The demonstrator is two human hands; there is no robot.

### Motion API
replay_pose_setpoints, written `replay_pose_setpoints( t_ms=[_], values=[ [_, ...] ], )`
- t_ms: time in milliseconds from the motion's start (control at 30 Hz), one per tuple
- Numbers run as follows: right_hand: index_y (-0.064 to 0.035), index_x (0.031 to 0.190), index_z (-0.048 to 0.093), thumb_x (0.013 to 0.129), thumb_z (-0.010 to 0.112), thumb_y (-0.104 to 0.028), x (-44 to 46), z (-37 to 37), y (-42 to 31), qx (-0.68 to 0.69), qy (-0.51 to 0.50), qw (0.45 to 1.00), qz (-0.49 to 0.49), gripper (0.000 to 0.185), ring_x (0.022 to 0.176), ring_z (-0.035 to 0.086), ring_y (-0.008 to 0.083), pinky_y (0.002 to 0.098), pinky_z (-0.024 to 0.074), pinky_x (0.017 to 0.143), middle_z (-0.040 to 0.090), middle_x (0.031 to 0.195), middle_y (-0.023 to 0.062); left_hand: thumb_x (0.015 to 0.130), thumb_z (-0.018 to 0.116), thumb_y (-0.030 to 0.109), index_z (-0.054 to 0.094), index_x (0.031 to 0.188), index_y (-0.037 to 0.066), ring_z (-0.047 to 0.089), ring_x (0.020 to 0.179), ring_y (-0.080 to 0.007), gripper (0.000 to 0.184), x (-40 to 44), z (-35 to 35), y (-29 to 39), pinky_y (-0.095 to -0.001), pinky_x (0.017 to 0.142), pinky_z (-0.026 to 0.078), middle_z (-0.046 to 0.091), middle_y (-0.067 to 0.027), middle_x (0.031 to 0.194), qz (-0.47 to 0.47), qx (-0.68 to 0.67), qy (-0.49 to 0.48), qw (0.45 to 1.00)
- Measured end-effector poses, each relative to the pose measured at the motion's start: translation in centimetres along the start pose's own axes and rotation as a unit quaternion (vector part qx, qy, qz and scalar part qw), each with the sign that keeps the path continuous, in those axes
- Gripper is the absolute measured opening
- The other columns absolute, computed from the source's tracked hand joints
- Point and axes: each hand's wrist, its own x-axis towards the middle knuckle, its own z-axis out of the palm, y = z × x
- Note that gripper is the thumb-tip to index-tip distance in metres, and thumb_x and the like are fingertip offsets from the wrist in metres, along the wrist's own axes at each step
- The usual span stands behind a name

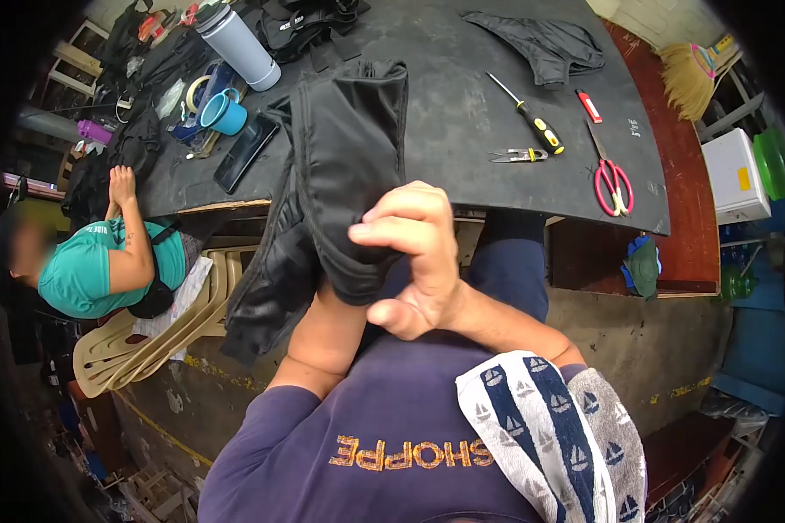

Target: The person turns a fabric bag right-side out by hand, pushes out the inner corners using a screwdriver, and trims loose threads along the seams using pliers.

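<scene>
A shiny black fabric piece with stitched, bound edges hangs upright in front of my chest. My left forearm runs up beneath it, and the cloth covers my left hand, fingers included. Close to the fabric's right side, my right hand is open, with its fingers curved and the thumb apart. Nothing shows in its grasp; whether the fingertips touch the cloth I cannot tell. A second black fabric piece lies flat at the far side of the black table.
On the table lie a screwdriver, thread snips, red-handled scissors, a red-and-white cutter and a phone. A blue mug and grey tumbler stand left. A person in teal sits beside a beige chair.
</scene>
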Motion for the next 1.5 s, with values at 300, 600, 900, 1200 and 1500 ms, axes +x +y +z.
replay_pose_setpoints(
  t_ms=[300,600,900,1200,1500],
  values=[
    [-0.0144,0.061,0.043,0.112,0.046,-0.049,3.9,-4.5,3.3,-0.05,0.043,0.997,-0.031,0.062,0.053,0.045,0.0189,0.0408,0.0384,0.076,0.042,0.057,-0.0043,0.103,0.066,0.018,0.058,0.141,0.002,0.059,0.128,-0.0282,0.042,-1.9,0.3,0.7,-0.0394,0.111,0.048,0.064,-0.0142,0.139,-0.021,0.011,-0.082,0.996],
    [-0.0073,0.058,0.036,0.119,0.026,-0.049,4.8,-10.1,4.4,0.029,0.13,0.98,0.15,0.074,0.055,0.034,0.0142,0.0326,0.0288,0.06,0.04,0.056,0.0018,0.102,0.068,0.019,0.062,0.137,0.002,0.061,0.125,-0.0297,0.04,-5.4,1.4,1.7,-0.0408,0.11,0.049,0.067,-0.0147,0.136,0.077,0.063,-0.322,0.941],
    [-0.0069,0.064,0.044,0.119,0.029,-0.046,3.6,-9.6,4.0,0.106,0.13,0.974,0.151,0.069,0.062,0.04,0.0177,0.035,0.036,0.068,0.046,0.064,0.0027,0.1,0.07,0.02,0.067,0.133,0.003,0.063,0.123,-0.0311,0.037,-2.5,-0.2,-1.0,-0.0423,0.108,0.05,0.069,-0.0151,0.133,0.099,0.14,-0.331,0.928],
    [-0.0137,0.106,0.07,0.092,0.08,-0.022,2.7,-7.5,3.2,-0.262,-0.004,0.958,-0.116,0.019,0.104,0.067,0.026,0.0425,0.048,0.093,0.069,0.111,0.0069,0.101,0.071,0.027,0.068,0.131,0.005,0.063,0.125,-0.025,0.038,0.5,-1.6,-6.4,-0.0394,0.111,0.047,0.071,-0.0114,0.127,-0.157,0.081,-0.239,0.955],
    [-0.0159,0.106,0.074,0.078,0.086,-0.027,4.2,-6.6,2.5,-0.231,-0.175,0.953,-0.091,0.032,0.099,0.072,0.0234,0.0484,0.045,0.105,0.075,0.105,0.0038,0.109,0.058,0.021,0.061,0.14,0.006,0.058,0.131,-0.0171,0.035,-5.3,-1.6,-5.3,-0.0341,0.11,0.048,0.065,-0.0105,0.133,-0.297,-0.103,-0.291,0.904]
  ],
)
